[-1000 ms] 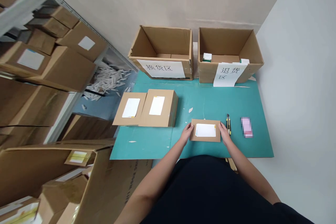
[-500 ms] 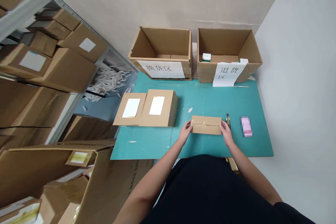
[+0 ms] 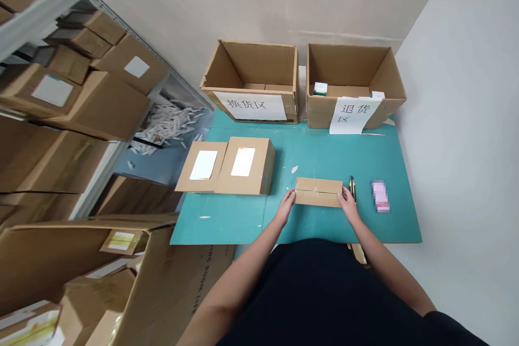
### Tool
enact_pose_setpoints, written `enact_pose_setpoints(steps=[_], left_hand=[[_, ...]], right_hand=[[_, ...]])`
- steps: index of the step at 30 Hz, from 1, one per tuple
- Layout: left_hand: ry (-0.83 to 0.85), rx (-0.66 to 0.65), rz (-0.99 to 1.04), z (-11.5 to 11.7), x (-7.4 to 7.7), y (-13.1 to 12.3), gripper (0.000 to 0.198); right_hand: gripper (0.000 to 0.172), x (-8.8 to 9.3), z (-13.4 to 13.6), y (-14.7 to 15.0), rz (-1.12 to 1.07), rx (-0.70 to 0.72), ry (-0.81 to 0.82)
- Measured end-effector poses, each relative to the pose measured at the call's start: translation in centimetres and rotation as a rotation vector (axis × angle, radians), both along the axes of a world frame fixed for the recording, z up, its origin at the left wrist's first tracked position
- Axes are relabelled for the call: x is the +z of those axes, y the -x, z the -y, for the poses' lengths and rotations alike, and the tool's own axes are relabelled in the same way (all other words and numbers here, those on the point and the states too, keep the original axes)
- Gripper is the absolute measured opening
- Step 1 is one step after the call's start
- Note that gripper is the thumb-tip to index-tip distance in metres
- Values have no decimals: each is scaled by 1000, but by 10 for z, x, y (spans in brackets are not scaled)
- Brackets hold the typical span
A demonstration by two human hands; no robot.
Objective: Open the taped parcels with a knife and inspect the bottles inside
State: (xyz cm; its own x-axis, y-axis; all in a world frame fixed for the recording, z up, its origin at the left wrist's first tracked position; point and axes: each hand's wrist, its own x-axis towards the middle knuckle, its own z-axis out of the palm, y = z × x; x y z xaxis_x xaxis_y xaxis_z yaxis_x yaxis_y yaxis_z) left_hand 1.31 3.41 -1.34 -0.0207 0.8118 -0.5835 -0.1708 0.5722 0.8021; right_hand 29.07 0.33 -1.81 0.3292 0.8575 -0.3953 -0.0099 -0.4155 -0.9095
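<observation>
Teal worktop (image 3: 227,221) runs up to two open cartons against the wall (image 3: 251,0). The left carton (image 3: 251,67) carries a paper sign (image 3: 253,106) reading 换货区, and the right carton (image 3: 348,67) has a second sign (image 3: 354,115) reading 退货区. With both arms reaching forward, the left hand (image 3: 285,207) and right hand (image 3: 347,205) curl closed around the short ends of a small taped cardboard box (image 3: 318,192), which lies flat on the worktop. A yellow-and-black utility knife (image 3: 352,188) lies just beside the right hand, and two labelled boxes (image 3: 225,166) sit further left.
</observation>
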Motion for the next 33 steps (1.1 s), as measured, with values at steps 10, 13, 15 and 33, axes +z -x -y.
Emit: enact_pose_setpoints(steps=[10, 13, 15, 33], left_hand=[[-50, 6, -89, 0, 11, 21, 45], [-89, 6, -92, 5, 16, 17, 43], [-159, -24, -93, 8, 22, 12, 42], [160, -74, 173, 18, 22, -32, 98]], right_hand=[[62, 12, -3, 23, 302, 121, -100], [43, 30, -1, 27, 675, 355, -216], [48, 44, 0, 29, 791, 505, -252], [58, 97, 5, 82, 858, 472, -228]])
